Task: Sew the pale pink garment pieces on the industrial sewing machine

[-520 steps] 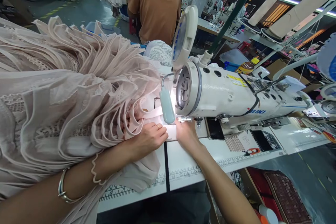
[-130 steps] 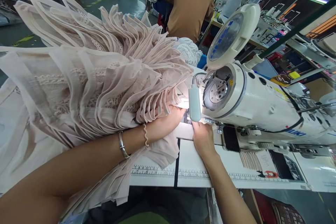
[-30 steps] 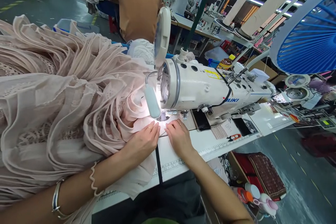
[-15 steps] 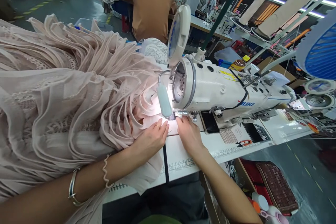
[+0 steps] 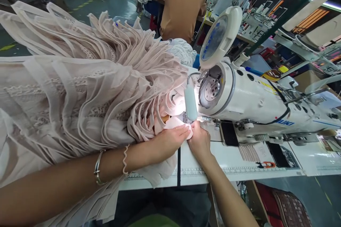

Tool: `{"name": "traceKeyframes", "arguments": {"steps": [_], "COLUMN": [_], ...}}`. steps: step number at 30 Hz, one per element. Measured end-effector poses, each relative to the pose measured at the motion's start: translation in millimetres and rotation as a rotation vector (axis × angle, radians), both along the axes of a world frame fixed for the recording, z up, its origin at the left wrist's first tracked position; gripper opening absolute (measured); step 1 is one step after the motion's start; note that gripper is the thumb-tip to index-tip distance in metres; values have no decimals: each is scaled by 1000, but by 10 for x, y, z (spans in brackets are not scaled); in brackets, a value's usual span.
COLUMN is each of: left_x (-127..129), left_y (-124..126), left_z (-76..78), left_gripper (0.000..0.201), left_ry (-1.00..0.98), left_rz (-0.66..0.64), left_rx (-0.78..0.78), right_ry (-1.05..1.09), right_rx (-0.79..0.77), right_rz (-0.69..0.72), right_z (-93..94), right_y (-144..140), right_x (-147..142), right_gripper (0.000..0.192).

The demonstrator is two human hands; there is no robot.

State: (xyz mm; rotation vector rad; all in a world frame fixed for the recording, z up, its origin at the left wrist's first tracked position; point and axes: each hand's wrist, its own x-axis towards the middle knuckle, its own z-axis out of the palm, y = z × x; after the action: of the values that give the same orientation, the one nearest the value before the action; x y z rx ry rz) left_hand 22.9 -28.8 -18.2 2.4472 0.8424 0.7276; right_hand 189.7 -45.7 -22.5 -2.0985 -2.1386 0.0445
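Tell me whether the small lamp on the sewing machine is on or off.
On. The lamp by the sewing machine casts a bright glare on the pink fabric just above both hands.

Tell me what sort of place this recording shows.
Most likely a garment factory floor: a white industrial sewing machine on a ruler-marked white table, a big heap of pale pink pleated fabric pieces, and another person in a brown shirt beyond.

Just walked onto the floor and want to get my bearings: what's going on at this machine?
A person is at a white sewing machine. Both hands pinch a small fold of pale pink fabric under the machine's lamp: the left hand lies on the cloth, the right hand beside it. A big heap of pink garments lies to the left. Another person sits behind.
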Motion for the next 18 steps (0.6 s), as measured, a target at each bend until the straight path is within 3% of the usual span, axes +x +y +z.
{"name": "traceKeyframes", "arguments": {"steps": [5, 7, 15, 18], "left_x": [-22, -29, -4, -9], "left_y": [-115, -119, -123, -91], "left_z": [-105, -113, -10, -49], "left_gripper": [38, 37, 39, 37], "left_ry": [313, 369, 499, 427], "left_rz": [-29, -16, 26, 23], "left_rx": [449, 542, 642, 625], "right_ry": [85, 100, 210, 352], "right_rx": [70, 78, 46, -41], "right_rz": [18, 22, 45, 166], "right_z": [-17, -22, 36, 102], "right_y": [-15, -14, -23, -51], "right_x": [20, 21, 64, 182], "right_gripper": [20, 23, 26, 22]}}
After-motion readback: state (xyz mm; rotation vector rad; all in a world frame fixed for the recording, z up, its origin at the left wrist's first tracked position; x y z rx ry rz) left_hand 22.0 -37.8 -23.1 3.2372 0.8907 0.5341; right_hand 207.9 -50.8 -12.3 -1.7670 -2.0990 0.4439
